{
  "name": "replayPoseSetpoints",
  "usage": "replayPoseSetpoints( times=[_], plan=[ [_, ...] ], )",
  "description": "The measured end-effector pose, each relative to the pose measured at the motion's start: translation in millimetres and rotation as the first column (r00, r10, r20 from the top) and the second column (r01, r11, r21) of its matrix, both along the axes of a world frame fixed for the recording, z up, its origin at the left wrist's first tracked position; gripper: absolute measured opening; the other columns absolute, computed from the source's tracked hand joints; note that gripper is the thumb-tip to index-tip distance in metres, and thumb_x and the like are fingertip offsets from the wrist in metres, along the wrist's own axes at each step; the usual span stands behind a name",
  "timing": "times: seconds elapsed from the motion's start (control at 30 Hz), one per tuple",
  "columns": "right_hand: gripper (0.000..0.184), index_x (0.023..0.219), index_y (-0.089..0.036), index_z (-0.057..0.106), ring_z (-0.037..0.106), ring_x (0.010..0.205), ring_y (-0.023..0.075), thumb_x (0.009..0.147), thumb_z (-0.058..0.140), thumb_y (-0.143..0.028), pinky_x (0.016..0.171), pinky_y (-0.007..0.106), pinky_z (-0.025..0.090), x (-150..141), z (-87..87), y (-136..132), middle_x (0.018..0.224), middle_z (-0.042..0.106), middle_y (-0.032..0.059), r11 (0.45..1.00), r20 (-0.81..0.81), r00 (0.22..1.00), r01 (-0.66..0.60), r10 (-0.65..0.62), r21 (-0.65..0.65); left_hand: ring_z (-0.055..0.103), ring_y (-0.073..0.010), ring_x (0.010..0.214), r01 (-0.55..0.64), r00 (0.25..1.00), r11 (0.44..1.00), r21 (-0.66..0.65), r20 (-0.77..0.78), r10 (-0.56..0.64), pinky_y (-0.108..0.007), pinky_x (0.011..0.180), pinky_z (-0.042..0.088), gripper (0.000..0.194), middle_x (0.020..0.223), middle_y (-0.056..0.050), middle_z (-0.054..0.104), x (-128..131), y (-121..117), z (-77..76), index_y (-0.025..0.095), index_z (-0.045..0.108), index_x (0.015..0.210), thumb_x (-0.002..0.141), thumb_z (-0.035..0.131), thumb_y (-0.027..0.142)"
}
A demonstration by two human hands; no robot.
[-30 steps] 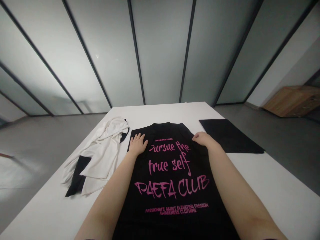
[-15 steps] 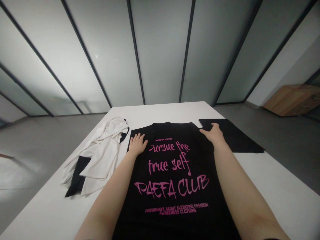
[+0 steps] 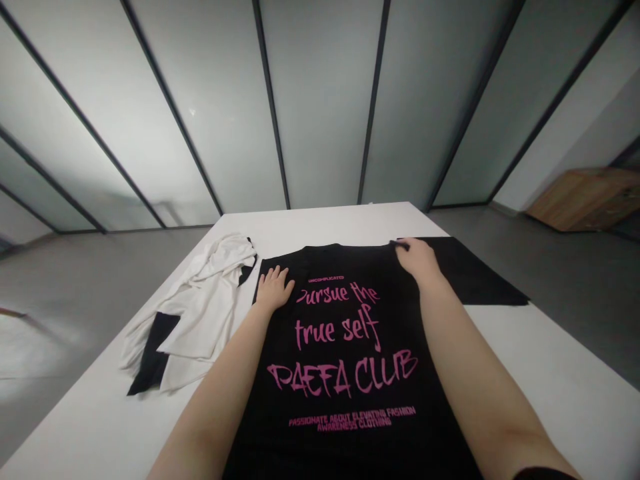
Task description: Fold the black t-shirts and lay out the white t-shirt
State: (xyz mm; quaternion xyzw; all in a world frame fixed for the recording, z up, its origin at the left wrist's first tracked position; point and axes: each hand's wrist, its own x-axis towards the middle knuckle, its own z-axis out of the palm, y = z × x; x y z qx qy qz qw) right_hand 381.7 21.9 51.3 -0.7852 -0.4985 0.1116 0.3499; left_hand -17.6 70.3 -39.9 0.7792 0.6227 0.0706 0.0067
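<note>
We see our left hand (image 3: 273, 290) lying on the black T-shirt (image 3: 345, 373), with the fingers spread flat and released, just beside the pink printed words. Our right hand (image 3: 419, 261) is at the upper shoulder edge of the shirt, and its fingers (image 3: 406, 248) are bent and seem to pinch this edge. The shirt lies flat on a white table (image 3: 320, 223). Left of the shirt is a crumpled white garment (image 3: 200, 313) with black parts; right of the shirt, touching it, is a flat black cloth (image 3: 480, 273).
</note>
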Motion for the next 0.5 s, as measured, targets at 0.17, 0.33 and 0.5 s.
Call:
replayPoseSetpoints(
  times=[0.17,0.33,0.5],
  plan=[
    [0.047,0.129,-0.021,0.074,0.075,0.087,0.0236,0.094,0.073,-0.052,0.065,0.032,0.064,-26,1.0,-1,0.129,0.076,0.0152,0.854,-0.447,0.829,-0.468,0.335,-0.227,0.034,-0.0361,0.160,-0.006,1.000,1.000,-0.013,0.002,0.006,-0.057,0.130,0.028,0.063,0.172,-0.016,0.039,0,0,1.8,0.019,0.049,0.162,0.108,0.042,0.050],
    [0.039,0.133,-0.016,0.071,0.073,0.117,0.0275,0.107,0.046,-0.031,0.100,0.039,0.059,-19,-29.3,18,0.133,0.074,0.0175,0.980,-0.034,0.985,-0.169,0.167,-0.106,0.033,-0.0353,0.161,-0.014,1.000,1.000,-0.016,0.003,0.014,-0.056,0.131,0.027,0.063,0.172,-0.014,0.038,1,-1,1.6,0.020,0.048,0.163,0.108,0.042,0.050],
    [0.064,0.160,-0.012,0.048,0.038,0.156,0.0409,0.106,0.048,-0.044,0.128,0.054,0.030,-28,-84.4,27,0.168,0.044,0.0222,0.955,0.306,0.931,-0.114,0.199,-0.274,0.034,-0.0353,0.161,-0.010,1.000,1.000,-0.003,0.005,0.010,-0.056,0.131,0.028,0.062,0.172,-0.014,0.039,0,0,-0.7,0.021,0.049,0.163,0.108,0.042,0.050]
  ],
)
